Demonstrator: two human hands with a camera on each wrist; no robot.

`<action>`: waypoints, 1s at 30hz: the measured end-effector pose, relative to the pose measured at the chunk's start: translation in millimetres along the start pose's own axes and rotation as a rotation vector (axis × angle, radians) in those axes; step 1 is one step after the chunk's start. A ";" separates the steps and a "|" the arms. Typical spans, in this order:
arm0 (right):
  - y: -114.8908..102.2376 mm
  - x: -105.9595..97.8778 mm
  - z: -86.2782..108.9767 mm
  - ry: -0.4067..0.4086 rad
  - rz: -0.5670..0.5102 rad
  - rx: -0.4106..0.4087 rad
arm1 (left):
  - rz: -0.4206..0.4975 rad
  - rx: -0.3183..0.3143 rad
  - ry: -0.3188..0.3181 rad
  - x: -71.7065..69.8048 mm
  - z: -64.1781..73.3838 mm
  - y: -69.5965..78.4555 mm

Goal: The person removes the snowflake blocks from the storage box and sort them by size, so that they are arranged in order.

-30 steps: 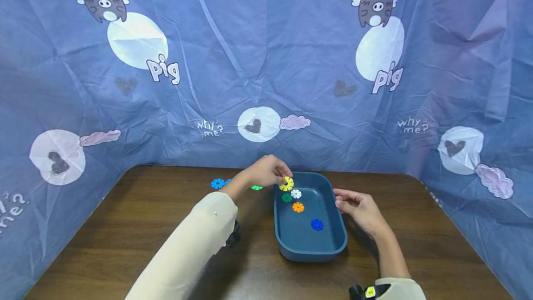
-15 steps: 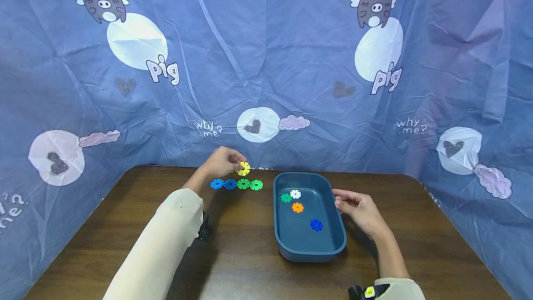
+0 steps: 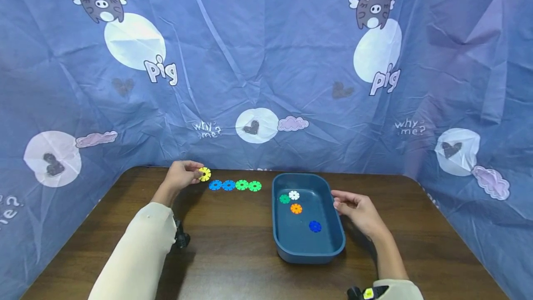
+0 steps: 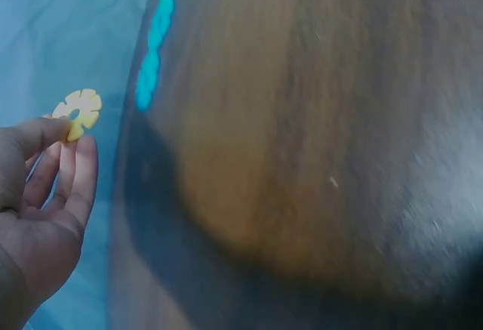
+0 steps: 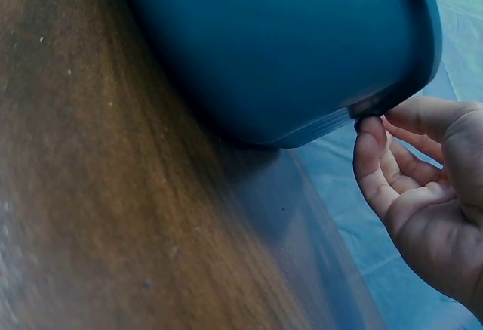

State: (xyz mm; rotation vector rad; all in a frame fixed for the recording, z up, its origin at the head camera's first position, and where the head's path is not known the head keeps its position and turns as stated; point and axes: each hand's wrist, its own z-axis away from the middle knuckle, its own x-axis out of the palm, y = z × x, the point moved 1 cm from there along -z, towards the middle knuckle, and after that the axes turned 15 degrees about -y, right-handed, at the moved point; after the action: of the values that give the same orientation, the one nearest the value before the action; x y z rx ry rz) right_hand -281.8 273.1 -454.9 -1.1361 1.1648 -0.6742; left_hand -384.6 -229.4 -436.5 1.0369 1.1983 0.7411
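My left hand (image 3: 181, 175) pinches a yellow notched snowflake building disc (image 3: 205, 174) between thumb and fingertips, above the table's far left part. In the left wrist view the yellow disc (image 4: 78, 114) stands upright over the table edge. Just right of it, two blue discs (image 3: 228, 185) and two green discs (image 3: 242, 184) lie in a row. My right hand (image 3: 361, 211) holds the right rim of a dark blue plastic bin (image 3: 309, 259) with thumb and forefinger. Inside the bin lie a green disc (image 3: 285, 199), a white disc (image 3: 294, 195), an orange disc (image 3: 296, 209) and a dark blue disc (image 3: 315, 226).
The brown wooden table (image 3: 233, 253) ends at a blue printed cloth (image 3: 266, 78) hanging close behind it and at both sides. The bin stands right of the row of discs, with bare wood between them.
My left hand has carried the yellow disc from above the bin leftward, over the row, to the row's left end. The right hand has kept its place at the bin.
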 end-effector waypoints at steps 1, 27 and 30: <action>0.0 0.0 0.1 -0.003 0.002 -0.003 | 0.019 -0.013 0.011 -1.9 2.6 -3.3; 1.2 0.0 0.5 0.001 -0.009 -0.035 | -0.015 -0.118 -0.039 1.3 6.5 -27.8; 0.9 -0.3 0.9 -0.006 -0.004 -0.047 | -0.065 -0.119 -0.037 0.2 4.8 -29.6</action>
State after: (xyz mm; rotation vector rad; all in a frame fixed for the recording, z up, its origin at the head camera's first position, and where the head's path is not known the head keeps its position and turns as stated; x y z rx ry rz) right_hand -281.2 273.9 -455.7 -1.1791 1.1789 -0.6488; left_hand -381.7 -241.5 -463.8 0.9059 1.1368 0.7306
